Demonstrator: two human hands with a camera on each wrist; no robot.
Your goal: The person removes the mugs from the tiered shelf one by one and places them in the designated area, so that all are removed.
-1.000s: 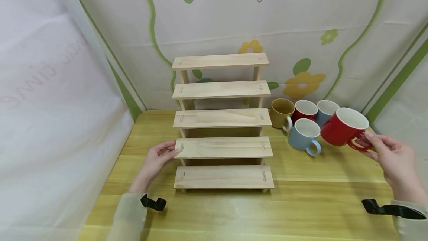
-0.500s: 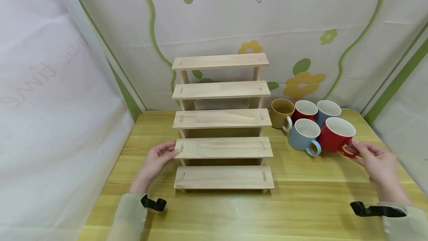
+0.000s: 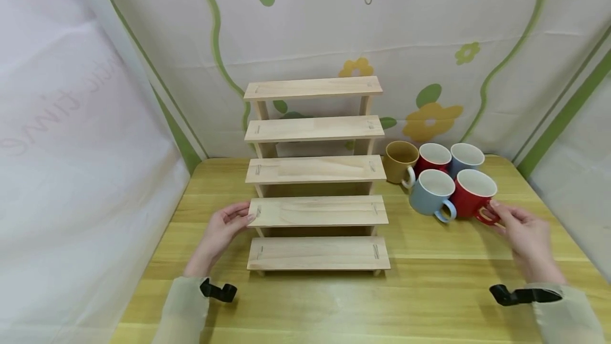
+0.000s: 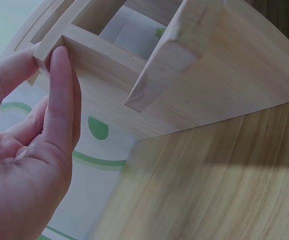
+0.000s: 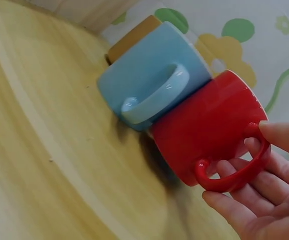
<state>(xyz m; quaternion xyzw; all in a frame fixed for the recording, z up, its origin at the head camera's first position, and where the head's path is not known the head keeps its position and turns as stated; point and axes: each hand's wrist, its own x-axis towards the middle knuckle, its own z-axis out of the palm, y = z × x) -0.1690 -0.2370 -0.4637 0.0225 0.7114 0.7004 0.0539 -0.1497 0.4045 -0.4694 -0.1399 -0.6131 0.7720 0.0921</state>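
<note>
A stepped wooden shelf [image 3: 315, 211] stands mid-table. At its left side my left hand [image 3: 226, 227] pinches the end of the second board from the bottom, thumb on one face and fingers under it in the left wrist view, where the board's corner [image 4: 44, 55] shows. My right hand [image 3: 525, 232] grips the handle of a red mug [image 3: 465, 201], thumb on top and fingers through the loop. In the right wrist view the red mug [image 5: 209, 130] overlaps a light blue mug [image 5: 144, 75] on its left; a shadow lies below the red one.
Behind the front pair stand a brown mug [image 3: 397, 169] with a white handle, another red mug [image 3: 429, 164] and a blue-grey mug [image 3: 460, 162]. The wooden table [image 3: 310, 307] backs onto a patterned cloth wall [image 3: 296, 26], with cloth on both sides.
My right hand has carried the red mug left and down, from the far right to a place against the light blue mug. The left hand stays at the shelf.
</note>
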